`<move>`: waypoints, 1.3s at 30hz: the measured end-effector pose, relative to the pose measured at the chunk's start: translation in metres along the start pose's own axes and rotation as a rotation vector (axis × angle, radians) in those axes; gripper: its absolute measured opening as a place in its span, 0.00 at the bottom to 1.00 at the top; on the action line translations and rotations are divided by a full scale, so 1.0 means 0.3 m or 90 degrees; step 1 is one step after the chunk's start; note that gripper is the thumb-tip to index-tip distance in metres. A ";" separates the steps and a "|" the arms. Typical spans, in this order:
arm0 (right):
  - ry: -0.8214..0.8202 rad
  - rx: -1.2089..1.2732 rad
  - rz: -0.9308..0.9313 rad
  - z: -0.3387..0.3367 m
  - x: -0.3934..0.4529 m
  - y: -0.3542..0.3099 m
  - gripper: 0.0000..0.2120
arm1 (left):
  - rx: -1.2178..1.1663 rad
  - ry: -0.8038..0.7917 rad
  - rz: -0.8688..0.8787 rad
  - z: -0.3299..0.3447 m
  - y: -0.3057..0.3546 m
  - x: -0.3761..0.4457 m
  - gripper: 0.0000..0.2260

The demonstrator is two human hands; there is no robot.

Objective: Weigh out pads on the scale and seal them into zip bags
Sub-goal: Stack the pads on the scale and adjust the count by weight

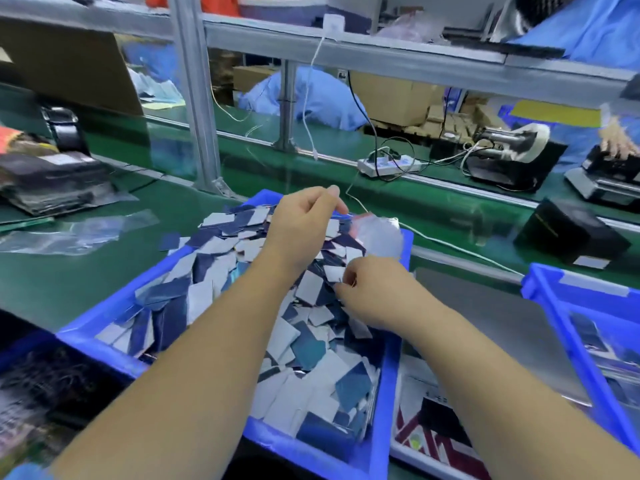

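Both your forearms reach over the blue plastic bin [104, 327] heaped with blue and white rectangular pads [304, 344], sitting on the green surface [69, 282]. Your left hand [304, 220] is raised at the far rim, fingers pinching the clear zip bag [377, 233]. Your right hand [374, 289] is lower, fingers curled, gripping pads from the heap.

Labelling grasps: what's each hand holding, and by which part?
Left hand pinches the clear plastic zip bag by its top edge. Right hand pinches small white rectangular pads by their edges.
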State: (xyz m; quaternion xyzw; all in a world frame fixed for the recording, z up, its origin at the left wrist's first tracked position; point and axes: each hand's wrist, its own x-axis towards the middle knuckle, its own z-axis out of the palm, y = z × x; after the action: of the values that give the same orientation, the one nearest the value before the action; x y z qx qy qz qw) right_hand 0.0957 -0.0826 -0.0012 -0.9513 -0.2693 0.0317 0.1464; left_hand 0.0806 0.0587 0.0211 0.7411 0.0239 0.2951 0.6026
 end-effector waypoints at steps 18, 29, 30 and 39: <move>-0.083 0.734 0.295 0.048 0.008 -0.074 0.13 | -0.096 0.051 -0.009 -0.055 0.020 0.013 0.17; 0.035 0.651 0.278 0.090 0.035 -0.097 0.17 | -0.090 0.061 -0.020 -0.056 0.014 0.018 0.17; 0.033 0.650 0.282 0.087 0.030 -0.098 0.17 | -0.090 0.063 -0.020 -0.056 0.013 0.018 0.17; 0.037 0.669 0.269 0.009 -0.009 -0.049 0.16 | -0.092 0.074 -0.010 -0.062 0.001 0.025 0.17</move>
State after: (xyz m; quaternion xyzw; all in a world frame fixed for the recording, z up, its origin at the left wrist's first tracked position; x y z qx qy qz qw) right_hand 0.0857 -0.0714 0.0004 -0.7842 -0.0173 0.1639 0.5982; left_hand 0.0781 0.0778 0.0263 0.6771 0.0431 0.3336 0.6545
